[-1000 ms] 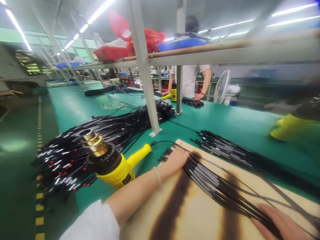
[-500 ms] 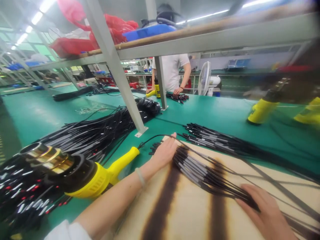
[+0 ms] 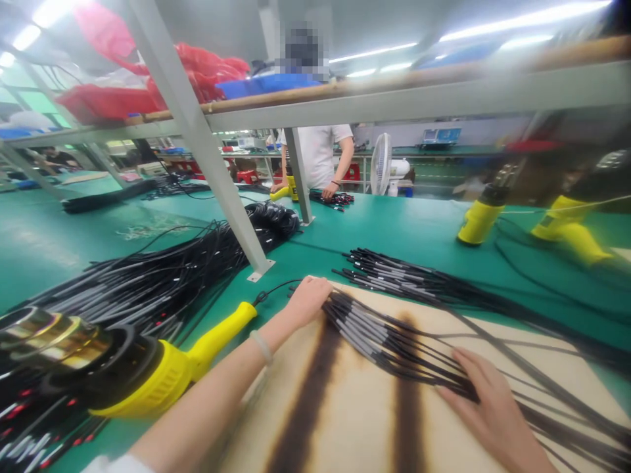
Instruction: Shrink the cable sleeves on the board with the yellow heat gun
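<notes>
The left arm [image 3: 211,402] stretches diagonally forward, the left hand [image 3: 306,302] palm down; the right hand [image 3: 495,407] curves, its thumb [image 3: 457,403] parted from the fingers [image 3: 474,368].

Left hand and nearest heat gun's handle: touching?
Apart. The head view shows green tabletop between the left hand and the yellow handle.

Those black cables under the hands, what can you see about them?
The black cables look thin, bendy and rubbery, with grey bands near one end. They lie in a loose, curved bundle across a pale, dark-striped board. The left hand covers the strands beside the grey bands; the right hand has strands between its thumb and fingers farther along.
</notes>
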The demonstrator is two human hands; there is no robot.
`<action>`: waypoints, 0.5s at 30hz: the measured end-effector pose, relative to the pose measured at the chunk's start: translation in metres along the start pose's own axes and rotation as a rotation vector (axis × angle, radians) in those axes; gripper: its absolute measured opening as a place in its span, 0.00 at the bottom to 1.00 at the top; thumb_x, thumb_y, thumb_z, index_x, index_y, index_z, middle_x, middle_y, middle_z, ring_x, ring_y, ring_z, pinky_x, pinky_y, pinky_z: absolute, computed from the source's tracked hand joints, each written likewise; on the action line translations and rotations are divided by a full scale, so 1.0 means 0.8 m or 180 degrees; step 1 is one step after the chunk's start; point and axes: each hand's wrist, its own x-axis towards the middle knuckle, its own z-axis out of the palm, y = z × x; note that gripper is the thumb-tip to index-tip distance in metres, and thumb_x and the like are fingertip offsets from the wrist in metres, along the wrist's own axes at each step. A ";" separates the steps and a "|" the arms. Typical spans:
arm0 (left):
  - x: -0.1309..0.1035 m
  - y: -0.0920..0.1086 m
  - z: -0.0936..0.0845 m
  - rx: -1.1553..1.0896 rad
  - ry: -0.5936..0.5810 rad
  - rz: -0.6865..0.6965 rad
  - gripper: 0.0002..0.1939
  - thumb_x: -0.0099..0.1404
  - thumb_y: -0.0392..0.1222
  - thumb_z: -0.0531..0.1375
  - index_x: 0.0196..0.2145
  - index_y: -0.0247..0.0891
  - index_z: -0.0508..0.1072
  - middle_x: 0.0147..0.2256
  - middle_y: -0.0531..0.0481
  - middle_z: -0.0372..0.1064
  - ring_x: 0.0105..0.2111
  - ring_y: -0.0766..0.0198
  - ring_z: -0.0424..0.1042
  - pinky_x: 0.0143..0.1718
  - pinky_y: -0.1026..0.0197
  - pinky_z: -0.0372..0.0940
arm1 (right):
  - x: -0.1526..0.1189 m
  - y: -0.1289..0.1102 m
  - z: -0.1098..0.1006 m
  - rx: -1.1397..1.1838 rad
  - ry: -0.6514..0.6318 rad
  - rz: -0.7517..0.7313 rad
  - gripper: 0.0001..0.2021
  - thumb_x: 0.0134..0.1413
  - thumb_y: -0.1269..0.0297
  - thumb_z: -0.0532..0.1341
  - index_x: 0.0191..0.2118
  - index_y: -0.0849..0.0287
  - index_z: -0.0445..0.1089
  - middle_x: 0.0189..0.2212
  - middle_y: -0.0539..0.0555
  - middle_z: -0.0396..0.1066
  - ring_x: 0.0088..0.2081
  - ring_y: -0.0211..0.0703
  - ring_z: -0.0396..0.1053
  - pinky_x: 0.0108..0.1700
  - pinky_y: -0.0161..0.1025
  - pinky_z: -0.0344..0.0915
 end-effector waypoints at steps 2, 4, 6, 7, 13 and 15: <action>-0.012 0.007 -0.025 -0.0016 0.0291 0.0018 0.06 0.60 0.31 0.49 0.34 0.34 0.65 0.33 0.47 0.63 0.35 0.63 0.61 0.38 0.59 0.54 | 0.002 -0.005 -0.004 -0.0134 -0.0040 0.0003 0.34 0.47 0.46 0.57 0.55 0.62 0.53 0.52 0.61 0.57 0.53 0.49 0.58 0.52 0.44 0.58; -0.027 0.020 -0.052 0.0024 0.0564 0.0050 0.08 0.61 0.31 0.48 0.33 0.34 0.65 0.32 0.47 0.62 0.34 0.63 0.61 0.37 0.60 0.54 | 0.004 -0.011 -0.008 -0.0305 -0.0039 -0.0048 0.38 0.45 0.43 0.57 0.57 0.62 0.50 0.54 0.61 0.55 0.54 0.50 0.56 0.52 0.45 0.57; -0.043 0.039 -0.081 0.0058 0.0900 0.0063 0.11 0.64 0.32 0.45 0.32 0.34 0.66 0.30 0.47 0.61 0.33 0.64 0.61 0.34 0.60 0.54 | 0.006 -0.017 -0.010 -0.0492 -0.0016 -0.0210 0.41 0.44 0.41 0.56 0.59 0.62 0.48 0.56 0.61 0.53 0.55 0.51 0.55 0.52 0.45 0.56; -0.052 0.049 -0.096 0.0069 0.1098 0.0084 0.12 0.65 0.33 0.44 0.31 0.34 0.66 0.30 0.47 0.61 0.32 0.64 0.60 0.34 0.59 0.54 | 0.008 -0.019 -0.011 -0.0596 0.0014 -0.0302 0.41 0.44 0.40 0.56 0.59 0.62 0.47 0.56 0.60 0.53 0.55 0.51 0.55 0.52 0.45 0.55; -0.106 0.101 -0.170 -0.0281 0.1757 0.0165 0.12 0.65 0.33 0.44 0.28 0.35 0.65 0.28 0.49 0.61 0.29 0.65 0.60 0.33 0.60 0.55 | 0.007 -0.025 -0.014 -0.0920 0.0237 -0.0639 0.32 0.43 0.65 0.54 0.58 0.63 0.51 0.52 0.58 0.60 0.51 0.48 0.60 0.48 0.44 0.57; -0.124 0.111 -0.187 -0.0350 0.1733 0.0121 0.11 0.63 0.31 0.45 0.26 0.36 0.64 0.27 0.50 0.61 0.27 0.66 0.58 0.32 0.61 0.55 | -0.002 -0.021 -0.019 -0.0849 0.0197 -0.0816 0.32 0.34 0.77 0.49 0.54 0.63 0.57 0.46 0.54 0.66 0.45 0.40 0.65 0.46 0.37 0.60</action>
